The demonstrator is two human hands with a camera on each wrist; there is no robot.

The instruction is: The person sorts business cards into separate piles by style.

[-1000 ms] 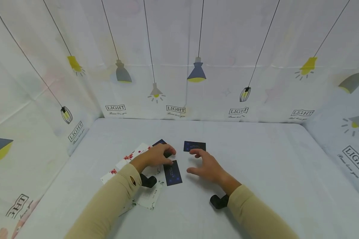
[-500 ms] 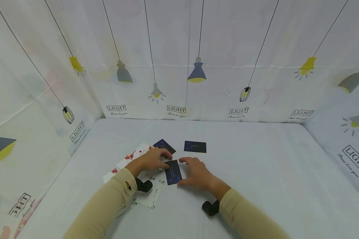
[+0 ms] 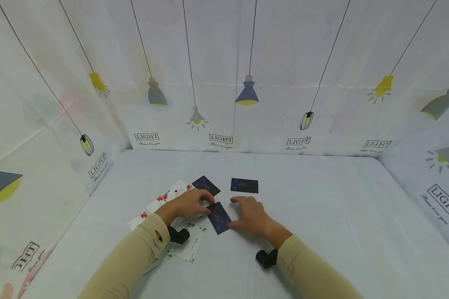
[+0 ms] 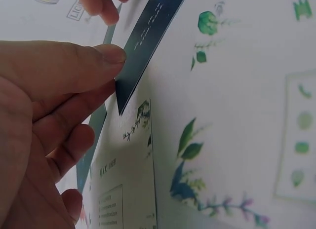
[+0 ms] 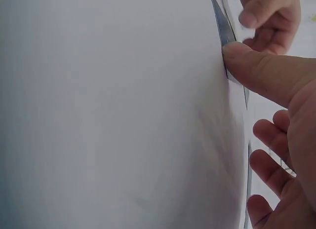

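A dark blue business card [image 3: 219, 218] lies at a slant between both hands. My left hand [image 3: 188, 203] pinches its upper left corner between thumb and index finger; the left wrist view shows that thumb [image 4: 111, 54] along the card's edge. From the other side, my right hand [image 3: 250, 216] touches the card's right edge with its thumb [image 5: 239, 54], the other fingers spread apart and holding nothing. Beyond the hands lie two more dark cards, one [image 3: 205, 185] by the left fingers and one [image 3: 244, 185] behind the right hand.
White cards with red flowers [image 3: 164, 197] lie under and beyond the left forearm, partly hidden. White cards with green leaves [image 3: 191, 247] lie nearer, below the left wrist. A white cloth covers the table [image 3: 321, 199], with a lamp-print curtain [image 3: 277, 50] behind it.
My right hand has come left and nearer, its thumb now at the card's edge. The middle card has turned, its near end swinging right. My left hand has drawn back slightly to its corner.
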